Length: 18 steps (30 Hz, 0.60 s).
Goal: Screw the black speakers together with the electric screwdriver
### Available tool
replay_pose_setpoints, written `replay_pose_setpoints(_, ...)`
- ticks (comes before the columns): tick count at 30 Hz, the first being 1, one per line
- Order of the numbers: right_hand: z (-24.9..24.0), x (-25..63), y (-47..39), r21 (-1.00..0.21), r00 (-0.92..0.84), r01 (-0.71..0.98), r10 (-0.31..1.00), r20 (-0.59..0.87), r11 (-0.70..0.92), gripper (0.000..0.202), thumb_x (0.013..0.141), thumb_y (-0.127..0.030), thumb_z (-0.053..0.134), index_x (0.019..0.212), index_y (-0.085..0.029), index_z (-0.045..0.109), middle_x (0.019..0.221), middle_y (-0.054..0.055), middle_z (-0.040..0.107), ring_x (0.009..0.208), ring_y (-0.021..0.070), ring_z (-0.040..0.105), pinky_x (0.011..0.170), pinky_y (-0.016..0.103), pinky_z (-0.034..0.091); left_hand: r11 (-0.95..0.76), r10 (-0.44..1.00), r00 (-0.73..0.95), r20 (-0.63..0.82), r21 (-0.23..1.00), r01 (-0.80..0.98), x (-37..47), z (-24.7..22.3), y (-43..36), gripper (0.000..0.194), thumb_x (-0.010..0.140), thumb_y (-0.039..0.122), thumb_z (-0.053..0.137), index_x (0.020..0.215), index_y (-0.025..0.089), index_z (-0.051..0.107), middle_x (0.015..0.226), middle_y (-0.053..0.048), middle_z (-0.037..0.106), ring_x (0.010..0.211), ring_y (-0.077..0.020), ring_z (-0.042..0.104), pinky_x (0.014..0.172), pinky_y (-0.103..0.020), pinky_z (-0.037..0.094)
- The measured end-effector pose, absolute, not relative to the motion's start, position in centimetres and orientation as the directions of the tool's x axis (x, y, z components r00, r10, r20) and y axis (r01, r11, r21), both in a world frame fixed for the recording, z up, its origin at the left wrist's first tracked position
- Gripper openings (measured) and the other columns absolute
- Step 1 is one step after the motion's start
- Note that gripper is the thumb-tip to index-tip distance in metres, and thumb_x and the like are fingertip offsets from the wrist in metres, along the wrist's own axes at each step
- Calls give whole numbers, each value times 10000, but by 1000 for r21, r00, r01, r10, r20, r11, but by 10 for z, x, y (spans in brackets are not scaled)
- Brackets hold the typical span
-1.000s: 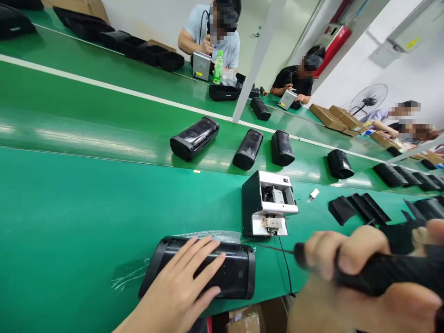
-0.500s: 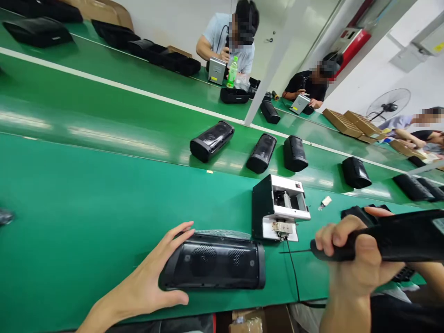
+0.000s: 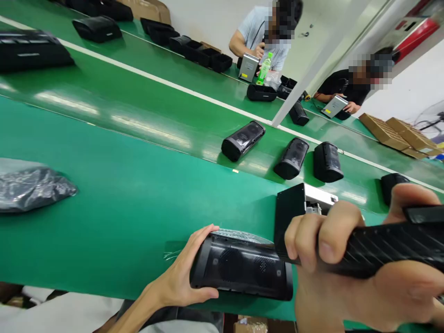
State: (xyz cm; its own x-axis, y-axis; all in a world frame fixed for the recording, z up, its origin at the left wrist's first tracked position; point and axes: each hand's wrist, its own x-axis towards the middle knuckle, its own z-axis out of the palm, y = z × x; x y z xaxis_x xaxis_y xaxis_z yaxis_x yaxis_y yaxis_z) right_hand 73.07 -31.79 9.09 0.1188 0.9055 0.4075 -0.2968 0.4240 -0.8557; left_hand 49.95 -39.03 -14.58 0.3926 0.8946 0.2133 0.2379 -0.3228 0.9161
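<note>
A black speaker housing lies on the green mat, its face with perforated round grilles turned up. My left hand is closed around its left end, fingers along the far edge and thumb at the near edge. Clear plastic film shows behind the housing. Close to the camera, my right hand is wrapped around a black electric screwdriver with a ribbed grip. Its tip is hidden behind my fingers. Behind that hand stands a black and white screw feeder, partly covered by it.
On the left, a dark item in a plastic bag rests on the mat. Several more speakers stand along the green line beyond. Across it, two people work beside silver boxes and a green bottle. A white post rises between.
My right hand has brought the screwdriver leftward and nearer the camera, over the speaker's right side. My left hand has closed in on the speaker's left end. The view has swung left.
</note>
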Motion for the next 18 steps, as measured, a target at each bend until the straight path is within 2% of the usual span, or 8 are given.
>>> replay_pose_setpoints(2,86,718,-310,-849,102,-323,907,408,418,419,931,-589,930,1283,-456,746,673,-128,666,371,102,511,394,283,495,-325,894,387,227,922,210,502,-147,-390,1163,946,820,776,1828,373,163,1771,-175,451,1615,-446,496,1346,-654,445)
replay_pose_setpoints(7,78,717,-306,-863,92,-316,918,386,394,418,914,-555,947,1259,-453,733,655,-126,682,336,129,489,370,312,489,-349,883,392,258,919,181,506,-148,-389,1146,956,846,741,1827,368,171,1763,-179,457,1605,-444,496,1349,-667,428)
replay_pose_setpoints(15,73,699,-309,-882,100,-253,918,384,396,426,895,-618,946,1245,-459,764,626,-135,655,299,121,458,340,304,458,-385,867,397,301,910,150,510,-152,-389,1150,970,839,729,1828,340,149,1761,-212,456,1612,-476,477,1336,-722,409)
replay_pose_setpoints(18,71,700,-312,-882,166,-211,905,393,422,364,955,-602,904,1251,-454,750,607,-128,637,305,129,438,338,312,436,-377,867,406,291,914,150,510,-152,-389,1161,966,839,735,1828,341,138,1766,-217,452,1621,-488,467,1336,-747,390)
